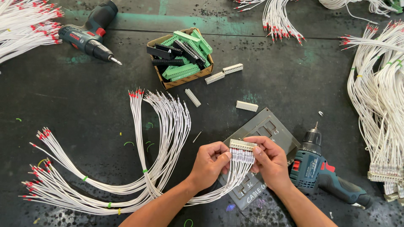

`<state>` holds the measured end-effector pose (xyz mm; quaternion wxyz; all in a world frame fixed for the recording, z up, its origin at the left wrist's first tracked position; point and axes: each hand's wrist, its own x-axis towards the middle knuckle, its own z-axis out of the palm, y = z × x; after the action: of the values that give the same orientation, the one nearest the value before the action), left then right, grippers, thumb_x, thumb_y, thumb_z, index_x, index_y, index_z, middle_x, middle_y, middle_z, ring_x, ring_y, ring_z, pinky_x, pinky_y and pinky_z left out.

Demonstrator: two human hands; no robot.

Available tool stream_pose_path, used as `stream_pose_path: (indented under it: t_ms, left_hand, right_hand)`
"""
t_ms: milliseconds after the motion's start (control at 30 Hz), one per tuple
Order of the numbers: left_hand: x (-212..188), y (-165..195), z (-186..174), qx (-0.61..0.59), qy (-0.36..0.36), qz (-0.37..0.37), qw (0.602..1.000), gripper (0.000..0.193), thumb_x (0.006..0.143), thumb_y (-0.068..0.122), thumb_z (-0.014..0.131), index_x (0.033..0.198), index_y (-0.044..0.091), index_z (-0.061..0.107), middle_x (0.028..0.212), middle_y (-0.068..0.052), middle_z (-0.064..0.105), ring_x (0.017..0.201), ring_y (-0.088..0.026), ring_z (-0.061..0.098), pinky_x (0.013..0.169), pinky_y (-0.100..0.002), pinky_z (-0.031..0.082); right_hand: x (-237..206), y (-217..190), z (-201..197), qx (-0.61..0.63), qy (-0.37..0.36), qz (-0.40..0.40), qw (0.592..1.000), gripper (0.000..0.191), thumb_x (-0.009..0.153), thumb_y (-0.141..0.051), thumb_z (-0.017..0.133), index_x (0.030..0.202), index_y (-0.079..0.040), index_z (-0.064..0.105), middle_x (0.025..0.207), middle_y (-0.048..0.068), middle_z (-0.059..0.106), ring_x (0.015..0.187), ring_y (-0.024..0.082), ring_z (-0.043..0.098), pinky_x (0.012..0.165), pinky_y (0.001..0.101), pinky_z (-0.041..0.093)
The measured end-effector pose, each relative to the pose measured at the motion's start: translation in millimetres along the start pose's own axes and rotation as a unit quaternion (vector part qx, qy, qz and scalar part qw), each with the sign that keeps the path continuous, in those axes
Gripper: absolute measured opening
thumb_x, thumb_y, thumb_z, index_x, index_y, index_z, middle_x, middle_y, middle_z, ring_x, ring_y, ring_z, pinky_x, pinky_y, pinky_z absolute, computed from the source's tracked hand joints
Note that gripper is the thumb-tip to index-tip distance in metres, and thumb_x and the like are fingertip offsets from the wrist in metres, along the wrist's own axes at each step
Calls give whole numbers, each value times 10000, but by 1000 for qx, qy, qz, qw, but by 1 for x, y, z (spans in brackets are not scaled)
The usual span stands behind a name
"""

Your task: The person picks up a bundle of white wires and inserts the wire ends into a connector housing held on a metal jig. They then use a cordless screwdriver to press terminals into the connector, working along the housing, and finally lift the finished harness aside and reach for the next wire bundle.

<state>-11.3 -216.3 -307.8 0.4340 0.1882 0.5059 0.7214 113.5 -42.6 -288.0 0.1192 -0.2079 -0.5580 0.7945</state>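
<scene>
Your right hand (pixel 271 162) has a cordless drill (pixel 326 174) just beside it on the right. A grey plate (pixel 269 126) lies beneath both hands. Left of your left hand (pixel 210 162), white wire bundles (pixel 160 138) fan across the dark table (pixel 84 101). Bare table shows between plate and cardboard box (pixel 183 56).

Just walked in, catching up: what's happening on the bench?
A person is holding a white terminal block between both hands, left hand and right hand, over a grey plate. White wires are already seated in the block and fan out left. A cordless drill lies right of the hands, a box of connectors farther up.
</scene>
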Motion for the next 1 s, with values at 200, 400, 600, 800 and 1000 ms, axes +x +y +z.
stream_pose_path:
  t_ms: [200,400,600,800,1000]
  left_hand:
    - [0,-3,0,-17,-1,1,1000,160,980,103,622,869,-9,649,712,-10,647,600,-48,586,555,-220,491]
    - [-2,0,3,21,7,19,1000,154,965,100,652,861,-12,639,709,-4,641,595,-45,582,544,-222,480]
    - [-3,2,2,11,6,6,1000,166,966,107,640,857,-14,674,699,-15,652,589,-52,588,548,-219,480]
    - [-3,6,2,15,25,15,999,196,973,128,608,851,-8,681,690,-5,650,586,-45,579,542,-214,469]
    - [-5,8,6,82,29,38,995,186,961,103,663,826,-23,650,660,1,605,574,-39,536,506,-222,417]
  right_hand:
    - [1,3,-3,-3,13,15,1000,317,1008,-205,603,1223,20,660,824,55,693,572,69,508,487,249,394]
    - [1,5,-4,-8,23,11,1000,300,1004,-198,613,1203,18,677,816,63,705,555,72,514,477,246,396]
    - [0,7,-5,-12,20,2,1000,305,1010,-204,614,1207,18,681,814,61,705,559,70,516,480,241,393]
    - [0,4,-3,11,15,0,1000,301,1013,-197,625,1213,22,678,821,52,692,566,67,503,486,237,377]
    - [0,1,-1,11,15,4,1000,300,1006,-184,621,1212,27,672,848,60,702,580,70,512,492,242,384]
